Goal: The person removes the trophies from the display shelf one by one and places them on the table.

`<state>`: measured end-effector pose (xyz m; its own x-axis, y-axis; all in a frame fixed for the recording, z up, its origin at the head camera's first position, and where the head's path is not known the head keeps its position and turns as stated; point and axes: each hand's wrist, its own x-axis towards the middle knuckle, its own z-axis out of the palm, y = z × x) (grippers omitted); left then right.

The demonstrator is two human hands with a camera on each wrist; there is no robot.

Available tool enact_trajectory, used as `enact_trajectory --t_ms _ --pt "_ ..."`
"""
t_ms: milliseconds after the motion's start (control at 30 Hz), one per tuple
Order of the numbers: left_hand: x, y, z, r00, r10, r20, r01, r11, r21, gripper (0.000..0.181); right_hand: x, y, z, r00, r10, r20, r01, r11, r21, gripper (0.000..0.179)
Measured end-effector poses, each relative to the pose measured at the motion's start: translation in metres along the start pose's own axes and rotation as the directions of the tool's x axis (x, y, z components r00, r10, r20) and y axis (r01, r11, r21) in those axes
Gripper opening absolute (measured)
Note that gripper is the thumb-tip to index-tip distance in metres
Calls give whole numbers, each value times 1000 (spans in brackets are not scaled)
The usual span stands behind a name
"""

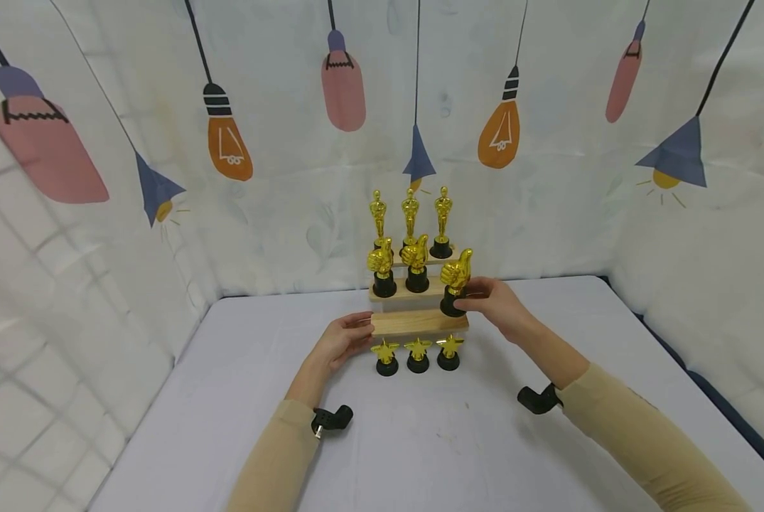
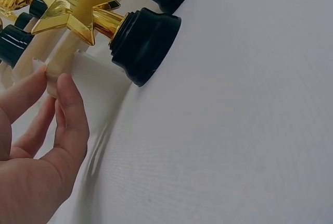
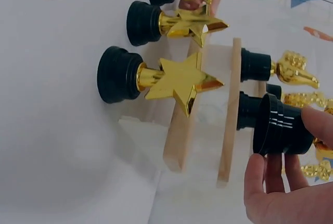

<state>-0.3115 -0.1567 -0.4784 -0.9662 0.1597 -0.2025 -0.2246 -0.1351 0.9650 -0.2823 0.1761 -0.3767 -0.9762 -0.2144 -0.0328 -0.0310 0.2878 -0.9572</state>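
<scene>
My right hand [image 1: 502,307] grips a gold thumbs-up trophy [image 1: 456,273] by its black base, held over the right end of the lowest wooden step [image 1: 413,323]. In the right wrist view, thumb and fingers close around that base [image 3: 285,127]. At the step's left end, my left hand [image 1: 342,341] pinches the wood [image 2: 63,52] between thumb and fingertips. Two more thumbs-up trophies, a left one [image 1: 383,274] and a middle one [image 1: 416,267], stand on the step above. In front of the rack, three gold star trophies [image 1: 418,355] stand in a row on the table.
Three gold figure statuettes [image 1: 410,217] stand on the top step at the back. A white cloth covers the table [image 1: 420,448]. Behind rises a fabric backdrop [image 1: 279,235] printed with lamps and bulbs. Each wrist carries a black camera mount, the left one [image 1: 333,418] beside the sleeve.
</scene>
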Motion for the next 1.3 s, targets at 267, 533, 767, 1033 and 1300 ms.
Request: enact_trajectory --t_ms 267,533,767,1033,1300 --pt "2 1 0 1000 5 -1 -5 1000 -3 48 -10 -5 9 1000 14 21 -14 1000 0 51" --pt "2 2 0 1000 8 6 -8 1000 10 49 -17 -3 19 999 12 49 -12 1000 -10 52" --pt "2 1 0 1000 9 9 -9 1000 5 49 -29 -6 32 995 -45 85 47 999 -24 53" --pt "2 1 0 1000 17 8 -17 1000 5 48 -35 -11 45 990 -65 126 67 998 -14 48" --pt "2 -2 -1 1000 6 -1 -6 1000 -7 47 -43 -8 61 985 -88 148 91 996 -14 50"
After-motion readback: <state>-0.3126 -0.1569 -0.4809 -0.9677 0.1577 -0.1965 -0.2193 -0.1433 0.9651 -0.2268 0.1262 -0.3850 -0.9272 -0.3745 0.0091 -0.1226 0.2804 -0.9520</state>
